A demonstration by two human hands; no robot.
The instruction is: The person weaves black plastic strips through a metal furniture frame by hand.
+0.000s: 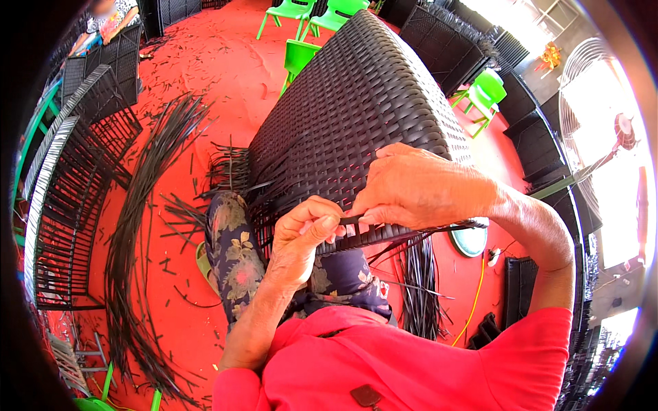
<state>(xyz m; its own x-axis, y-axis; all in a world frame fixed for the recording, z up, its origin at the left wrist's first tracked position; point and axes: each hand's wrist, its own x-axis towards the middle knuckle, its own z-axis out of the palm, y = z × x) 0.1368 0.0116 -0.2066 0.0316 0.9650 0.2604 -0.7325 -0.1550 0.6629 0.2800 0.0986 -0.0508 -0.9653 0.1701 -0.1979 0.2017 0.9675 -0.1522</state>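
A large black woven wicker panel (pixel 356 96) stands tilted in front of me, its near edge by my lap. At that edge a flat black strip (pixel 353 220) runs between my two hands. My left hand (pixel 305 233) pinches the strip's left end between thumb and fingers. From the right, my right hand (pixel 404 188) bends over the panel's edge, its thumb and fingers closed on the strip's other end. Loose strip ends (pixel 229 168) stick out from the panel's left side. The fingertips hide part of the weave.
A long bundle of black strips (pixel 140 240) lies on the red floor at left, beside a black slatted frame (pixel 68 226). Another bundle (pixel 419 288) hangs or lies right of my knees. Green chairs (pixel 483 96) stand beyond. A yellow cord (pixel 473 305) crosses the floor. Someone sits (pixel 110 24) far left.
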